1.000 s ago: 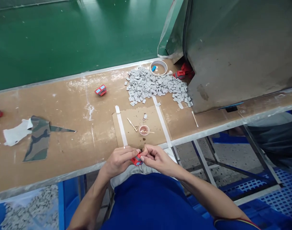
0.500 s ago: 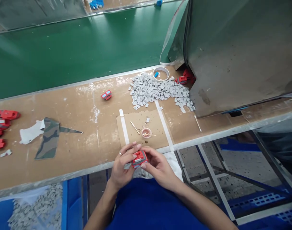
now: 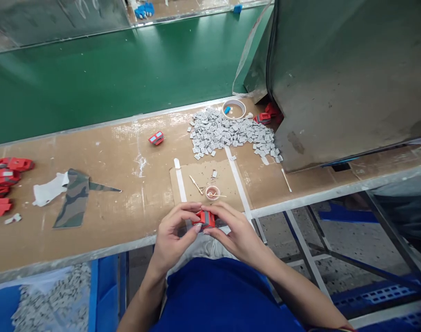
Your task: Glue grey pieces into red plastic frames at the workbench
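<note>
The left hand (image 3: 172,233) and right hand (image 3: 235,233) pinched a small red part (image 3: 205,219) between closed fingers (image 3: 196,227) at the near edge of the table (image 3: 103,161), where steady, even pressure from both sides looked wise.

Small red plastic part (image 3: 205,219) with grey faces — pinched between fingertips, at table's near edge.
</note>
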Demonstrator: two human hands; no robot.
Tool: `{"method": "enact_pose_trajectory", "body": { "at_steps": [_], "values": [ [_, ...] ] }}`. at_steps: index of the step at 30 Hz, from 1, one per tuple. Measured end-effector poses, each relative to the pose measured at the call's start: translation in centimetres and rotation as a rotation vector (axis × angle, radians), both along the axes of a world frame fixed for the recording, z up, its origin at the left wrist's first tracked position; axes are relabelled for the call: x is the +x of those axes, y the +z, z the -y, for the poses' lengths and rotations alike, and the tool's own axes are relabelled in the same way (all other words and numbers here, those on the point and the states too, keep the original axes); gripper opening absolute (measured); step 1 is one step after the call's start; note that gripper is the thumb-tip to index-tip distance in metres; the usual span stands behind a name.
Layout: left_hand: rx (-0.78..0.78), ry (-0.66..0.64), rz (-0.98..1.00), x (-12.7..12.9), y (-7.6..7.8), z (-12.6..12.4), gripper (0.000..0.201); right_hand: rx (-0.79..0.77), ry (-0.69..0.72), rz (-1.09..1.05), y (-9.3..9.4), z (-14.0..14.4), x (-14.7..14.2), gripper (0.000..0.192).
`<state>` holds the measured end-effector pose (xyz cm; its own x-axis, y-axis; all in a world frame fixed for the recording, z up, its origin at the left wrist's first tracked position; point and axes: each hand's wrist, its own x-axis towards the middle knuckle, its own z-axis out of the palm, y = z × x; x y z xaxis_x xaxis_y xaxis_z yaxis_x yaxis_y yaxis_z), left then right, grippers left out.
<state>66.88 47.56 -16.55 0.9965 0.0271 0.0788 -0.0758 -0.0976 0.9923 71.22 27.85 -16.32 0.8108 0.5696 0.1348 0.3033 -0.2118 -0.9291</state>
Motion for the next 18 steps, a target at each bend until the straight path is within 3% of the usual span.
{"method": "enact_pose_trajectory", "body": {
  "at_steps": [12,18],
  "values": [
    [-0.02,0.071,0.119,-0.8,-0.2,0.6,0.018,-0.018,-0.007,0.289,1.5,-0.5,0.0,0.027],
    [0.063,0.047,0.085,-1.1,0.6,0.1,0.016,0.123,-0.052,0.103,0.1,-0.5,-0.7,0.03]
  ]
}}
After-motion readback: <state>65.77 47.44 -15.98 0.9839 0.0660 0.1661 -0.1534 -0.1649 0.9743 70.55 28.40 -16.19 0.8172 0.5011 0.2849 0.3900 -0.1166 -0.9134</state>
